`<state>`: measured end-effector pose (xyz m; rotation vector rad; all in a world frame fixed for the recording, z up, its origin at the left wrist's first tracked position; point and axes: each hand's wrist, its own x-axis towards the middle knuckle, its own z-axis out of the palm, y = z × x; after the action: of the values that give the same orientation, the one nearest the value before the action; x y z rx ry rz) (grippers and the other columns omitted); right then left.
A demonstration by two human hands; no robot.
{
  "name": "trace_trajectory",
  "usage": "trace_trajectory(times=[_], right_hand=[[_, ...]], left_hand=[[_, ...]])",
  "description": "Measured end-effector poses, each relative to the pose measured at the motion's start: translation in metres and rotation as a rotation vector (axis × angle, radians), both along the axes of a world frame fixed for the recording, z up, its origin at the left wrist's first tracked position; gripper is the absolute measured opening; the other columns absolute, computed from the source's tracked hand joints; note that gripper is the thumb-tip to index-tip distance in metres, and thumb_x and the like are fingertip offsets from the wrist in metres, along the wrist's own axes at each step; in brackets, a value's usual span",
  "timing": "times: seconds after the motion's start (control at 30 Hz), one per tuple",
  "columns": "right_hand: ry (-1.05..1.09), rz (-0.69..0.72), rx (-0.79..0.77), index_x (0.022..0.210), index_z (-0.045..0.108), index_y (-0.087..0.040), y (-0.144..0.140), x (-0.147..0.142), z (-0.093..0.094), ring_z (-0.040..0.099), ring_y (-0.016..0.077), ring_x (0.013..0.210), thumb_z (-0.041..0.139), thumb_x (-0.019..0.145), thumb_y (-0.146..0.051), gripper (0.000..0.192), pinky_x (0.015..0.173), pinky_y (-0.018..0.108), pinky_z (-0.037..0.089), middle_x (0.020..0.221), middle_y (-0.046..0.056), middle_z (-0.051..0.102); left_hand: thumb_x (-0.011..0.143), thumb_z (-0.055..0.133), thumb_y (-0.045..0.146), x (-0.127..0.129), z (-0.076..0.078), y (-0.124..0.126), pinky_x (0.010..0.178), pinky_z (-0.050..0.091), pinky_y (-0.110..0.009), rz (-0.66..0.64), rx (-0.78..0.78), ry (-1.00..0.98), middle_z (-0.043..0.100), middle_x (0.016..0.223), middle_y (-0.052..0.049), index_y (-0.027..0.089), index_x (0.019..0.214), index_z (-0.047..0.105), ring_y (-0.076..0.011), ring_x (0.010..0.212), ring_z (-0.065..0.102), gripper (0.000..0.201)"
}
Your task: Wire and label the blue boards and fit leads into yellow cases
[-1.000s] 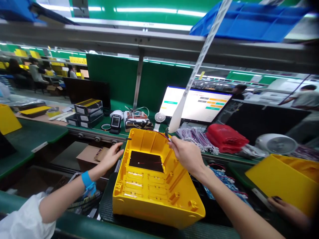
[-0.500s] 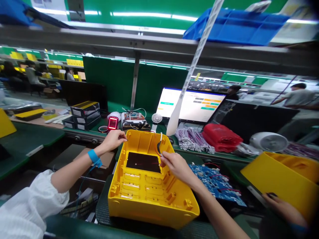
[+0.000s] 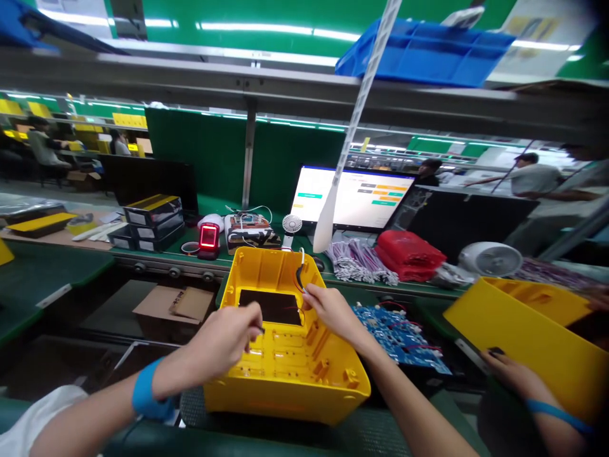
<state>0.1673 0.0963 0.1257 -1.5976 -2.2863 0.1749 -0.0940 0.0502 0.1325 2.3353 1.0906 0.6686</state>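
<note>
A yellow plastic housing (image 3: 295, 387) lies open side up in front of me, with a black panel (image 3: 271, 304) set in its floor. My right hand (image 3: 330, 309) pinches red and black wires (image 3: 299, 274) that end in a small connector above the housing's right wall. My left hand (image 3: 228, 339) hovers over the housing's left half, fingers curled around a small dark piece at the fingertips. A blue wrist strap (image 3: 145, 393) circles my left wrist.
A blue circuit board (image 3: 404, 330) lies right of the housing. A co-worker's hand (image 3: 516, 377) holds a second yellow housing (image 3: 523, 336) at right. Behind stand a lit red scanner (image 3: 208, 238), a monitor (image 3: 352, 197), wire bundles (image 3: 356, 261), red bags (image 3: 409, 254) and a hanging white strip (image 3: 342, 152).
My left hand came back from near the scanner, which had lit red, to over the housing's left half. My right hand lowered the wires toward the housing's right wall.
</note>
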Motion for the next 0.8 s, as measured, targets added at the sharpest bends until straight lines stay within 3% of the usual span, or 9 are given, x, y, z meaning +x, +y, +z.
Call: trace_trajectory(times=[0.07, 0.13, 0.3, 0.5, 0.57, 0.63, 0.7, 0.8], right_hand=[[-0.026, -0.013, -0.013, 0.073, 0.055, -0.020, -0.003, -0.001, 0.000, 0.064, 0.0147, 0.074, 0.037, 0.095, -0.022, 0.028, 0.067, 0.022, 0.039, 0.075, 0.001, 0.068], [-0.062, -0.030, -0.025, 0.073, 0.055, -0.019, -0.009, -0.003, 0.000, 0.064, 0.0146, 0.074, 0.039, 0.095, -0.022, 0.027, 0.066, 0.022, 0.037, 0.075, 0.002, 0.068], [-0.174, -0.090, -0.040, 0.075, 0.054, -0.019, -0.030, -0.012, 0.004, 0.063, 0.0160, 0.068, 0.041, 0.095, -0.022, 0.024, 0.056, 0.024, 0.029, 0.074, 0.003, 0.066], [-0.274, -0.126, -0.048, 0.080, 0.054, -0.020, -0.035, -0.015, 0.005, 0.064, 0.0203, 0.071, 0.040, 0.096, -0.024, 0.022, 0.054, 0.027, 0.027, 0.076, 0.006, 0.067], [-0.317, -0.103, -0.029, 0.080, 0.054, -0.020, -0.033, -0.014, 0.005, 0.064, 0.0202, 0.072, 0.039, 0.096, -0.025, 0.023, 0.060, 0.028, 0.034, 0.077, 0.005, 0.068], [-0.356, -0.050, 0.031, 0.079, 0.054, -0.020, -0.031, -0.014, 0.005, 0.064, 0.0196, 0.075, 0.039, 0.096, -0.024, 0.023, 0.079, 0.033, 0.040, 0.077, 0.004, 0.068], [-0.385, 0.005, 0.108, 0.078, 0.054, -0.020, -0.029, -0.013, 0.004, 0.064, 0.0187, 0.075, 0.040, 0.095, -0.022, 0.023, 0.099, 0.041, 0.034, 0.074, 0.004, 0.068], [-0.436, 0.072, 0.162, 0.079, 0.055, -0.019, -0.026, -0.012, 0.003, 0.063, 0.0180, 0.070, 0.038, 0.094, -0.018, 0.022, 0.108, 0.045, 0.026, 0.070, 0.003, 0.067]], left_hand=[[0.088, 0.041, 0.016, 0.003, -0.007, -0.017, 0.054, 0.031, -0.026, 0.030, 0.123, 0.275, 0.067, 0.082, -0.002, 0.021, 0.087, 0.047, -0.0174, 0.067, 0.062, 0.008], [0.088, 0.042, 0.016, 0.001, -0.013, -0.026, 0.053, 0.027, -0.028, 0.053, 0.195, 0.400, 0.068, 0.086, -0.001, 0.022, 0.088, 0.045, -0.0201, 0.071, 0.064, 0.007], [0.089, 0.040, 0.016, -0.006, -0.018, -0.040, 0.051, 0.021, -0.030, 0.040, 0.181, 0.475, 0.068, 0.086, 0.001, 0.023, 0.088, 0.043, -0.0221, 0.072, 0.066, 0.008], [0.086, 0.043, 0.014, -0.006, -0.011, -0.045, 0.051, 0.021, -0.031, 0.025, 0.107, 0.532, 0.068, 0.085, -0.001, 0.023, 0.089, 0.044, -0.0223, 0.069, 0.065, 0.010], [0.083, 0.044, 0.012, -0.006, -0.004, -0.039, 0.052, 0.025, -0.029, -0.037, 0.032, 0.511, 0.067, 0.081, 0.001, 0.023, 0.085, 0.044, -0.0201, 0.068, 0.064, 0.011], [0.081, 0.044, 0.010, -0.006, 0.006, -0.030, 0.055, 0.030, -0.027, -0.112, -0.018, 0.462, 0.066, 0.079, 0.002, 0.023, 0.083, 0.046, -0.0176, 0.070, 0.063, 0.013], [0.081, 0.043, 0.008, -0.003, 0.017, -0.015, 0.058, 0.033, -0.026, -0.162, 0.006, 0.437, 0.064, 0.083, 0.001, 0.022, 0.084, 0.049, -0.0162, 0.073, 0.061, 0.017], [0.082, 0.045, 0.010, 0.009, 0.029, 0.017, 0.059, 0.034, -0.027, -0.191, 0.080, 0.493, 0.061, 0.087, -0.003, 0.021, 0.081, 0.055, -0.0167, 0.074, 0.058, 0.015]])
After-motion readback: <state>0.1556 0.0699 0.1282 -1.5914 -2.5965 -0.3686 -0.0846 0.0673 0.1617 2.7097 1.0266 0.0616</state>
